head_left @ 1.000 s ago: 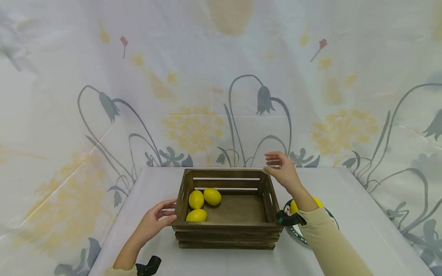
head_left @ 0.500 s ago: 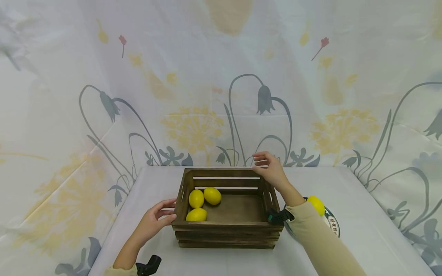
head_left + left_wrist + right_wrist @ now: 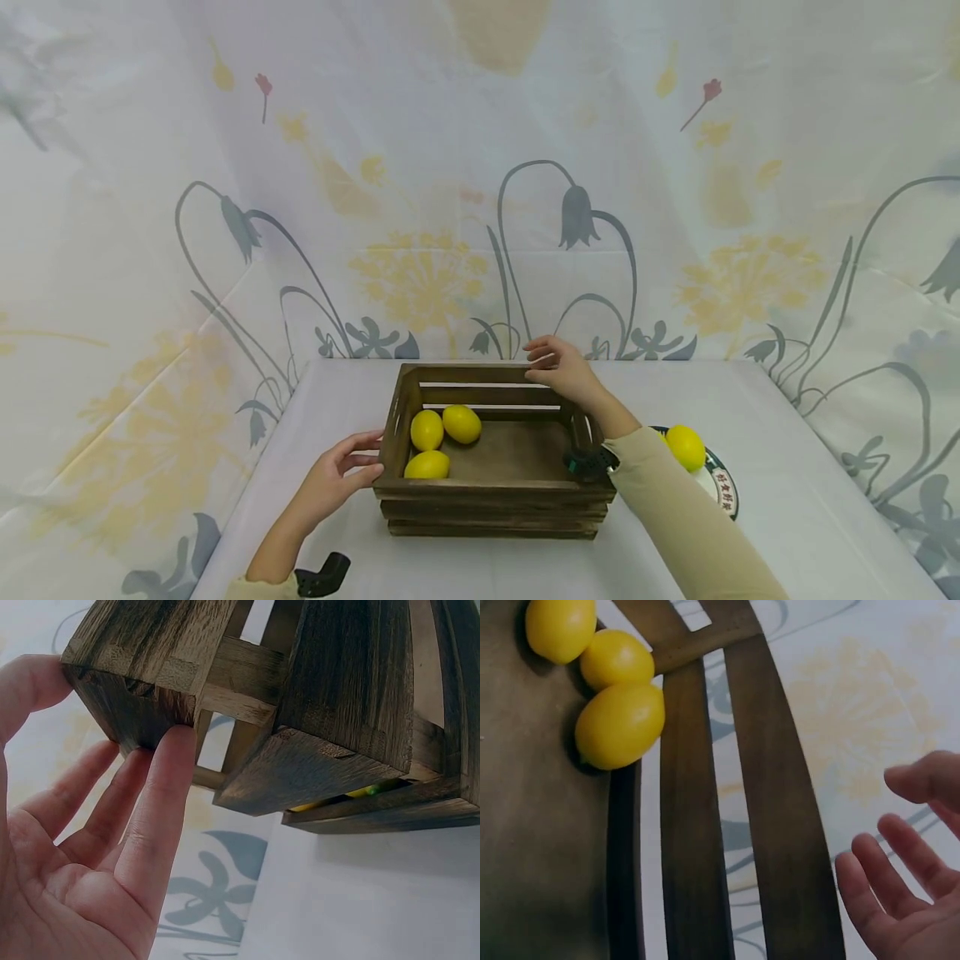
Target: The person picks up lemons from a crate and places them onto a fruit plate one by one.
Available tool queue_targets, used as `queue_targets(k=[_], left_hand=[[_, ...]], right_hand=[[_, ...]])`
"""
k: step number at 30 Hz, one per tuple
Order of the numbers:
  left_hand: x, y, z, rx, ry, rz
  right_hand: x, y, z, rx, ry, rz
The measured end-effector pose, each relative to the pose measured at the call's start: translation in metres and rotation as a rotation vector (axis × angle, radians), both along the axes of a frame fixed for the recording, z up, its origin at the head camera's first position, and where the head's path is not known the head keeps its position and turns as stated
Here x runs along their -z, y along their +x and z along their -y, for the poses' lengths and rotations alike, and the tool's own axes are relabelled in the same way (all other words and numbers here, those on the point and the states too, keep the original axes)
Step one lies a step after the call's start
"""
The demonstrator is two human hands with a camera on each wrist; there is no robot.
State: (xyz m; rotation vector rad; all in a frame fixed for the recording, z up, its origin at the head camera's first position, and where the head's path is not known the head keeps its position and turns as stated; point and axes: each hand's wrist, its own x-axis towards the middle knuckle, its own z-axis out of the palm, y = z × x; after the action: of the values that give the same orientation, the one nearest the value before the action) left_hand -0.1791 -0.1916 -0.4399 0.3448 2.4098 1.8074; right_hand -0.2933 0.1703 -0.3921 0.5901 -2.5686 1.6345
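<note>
A dark brown slatted wooden crate (image 3: 495, 507) stands on the table in the head view. Inside it, at its left end, lie three lemons: one (image 3: 427, 432) on the left, one (image 3: 461, 425) behind, and one (image 3: 427, 465) at the front. My left hand (image 3: 337, 479) touches the crate's left end with fairly straight fingers. In the left wrist view, its thumb and fingertips meet the wood. Above the crate's back edge is my right hand (image 3: 566, 371), holding nothing, its fingers loosely bent. The right wrist view shows that hand (image 3: 907, 892) apart from the back slats (image 3: 780, 825).
Right of the crate a white plate with a dark patterned rim (image 3: 726, 492) bears a yellow lemon (image 3: 686, 448). Part of another yellow thing shows there beside my right sleeve (image 3: 682, 517), which hides much of the plate. A floral curtain (image 3: 420, 192) hangs behind the white table (image 3: 795, 500).
My right hand has moved left along the crate's back edge, uncovering more of the plate and its lemon. The left hand, the crate and the lemons inside have stayed in place.
</note>
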Motion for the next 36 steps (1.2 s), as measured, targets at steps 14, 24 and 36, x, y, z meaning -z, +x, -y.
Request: queue_targets(k=[14,24,36], left_hand=[[0.001,0.0,0.001,0.007,0.001,-0.008],[0.002,0.001,0.003,0.002,-0.003,-0.014],[0.001,0.0,0.001,-0.001,-0.011,-0.016]], right_hand=[[0.013,-0.008,0.014,-0.326,0.173,0.07],[0.023,-0.017,0.031,-0.433,0.271,0.066],[0.038,-0.026,0.052,-0.492,0.402,0.131]])
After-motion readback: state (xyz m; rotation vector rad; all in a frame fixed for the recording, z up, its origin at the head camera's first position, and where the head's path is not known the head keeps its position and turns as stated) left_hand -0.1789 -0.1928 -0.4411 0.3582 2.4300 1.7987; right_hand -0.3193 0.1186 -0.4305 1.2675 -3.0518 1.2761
